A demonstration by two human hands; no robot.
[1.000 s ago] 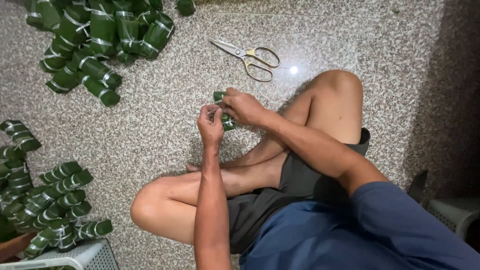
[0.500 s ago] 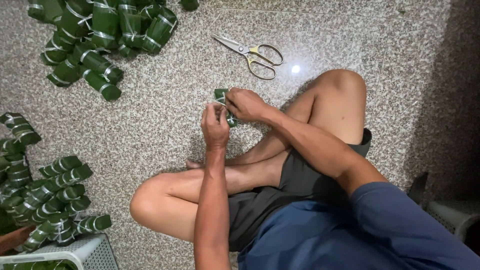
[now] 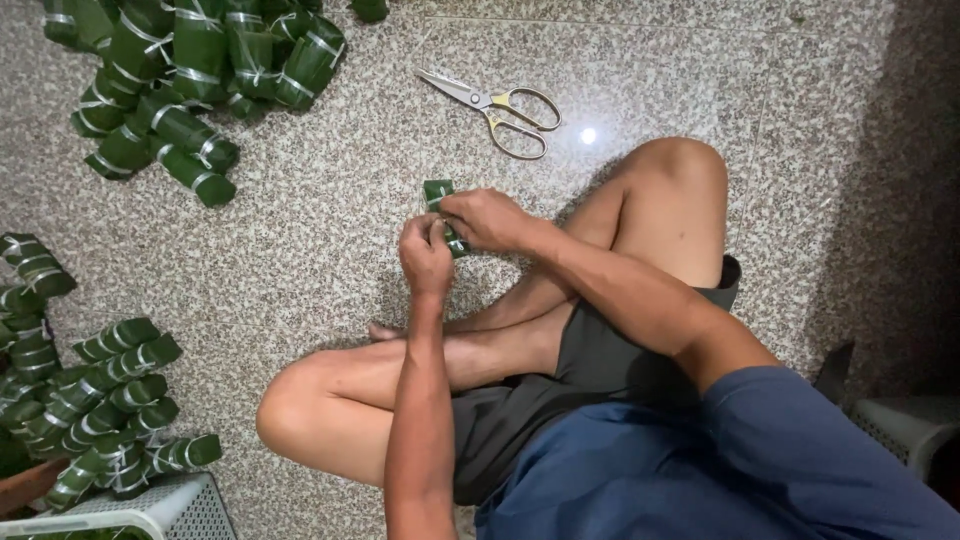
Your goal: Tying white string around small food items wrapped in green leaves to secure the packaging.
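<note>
Head view: a small green leaf-wrapped bundle (image 3: 438,200) is held above the speckled stone floor (image 3: 320,250), just ahead of the crossed legs, with only its upper end seen past the fingers. It is pinched by the right hand (image 3: 487,220), whose fingers are curled closed over its top, and by the left hand (image 3: 425,258), closed against its lower side; both hands are touching each other around it. A pale tie band is seen on the exposed end. For the wrapping to be done well, the bundle should probably be kept pressed tight while the tie is drawn snug, so the leaf is not let loose. Beyond the bundle, a pair of scissors (image 3: 492,102) lies shut on the floor. Farther left of the bundle, one heap of finished bundles (image 3: 190,80) is piled, and a second heap (image 3: 95,400) lies nearer the person, beside a white plastic basket (image 3: 150,508).
</note>
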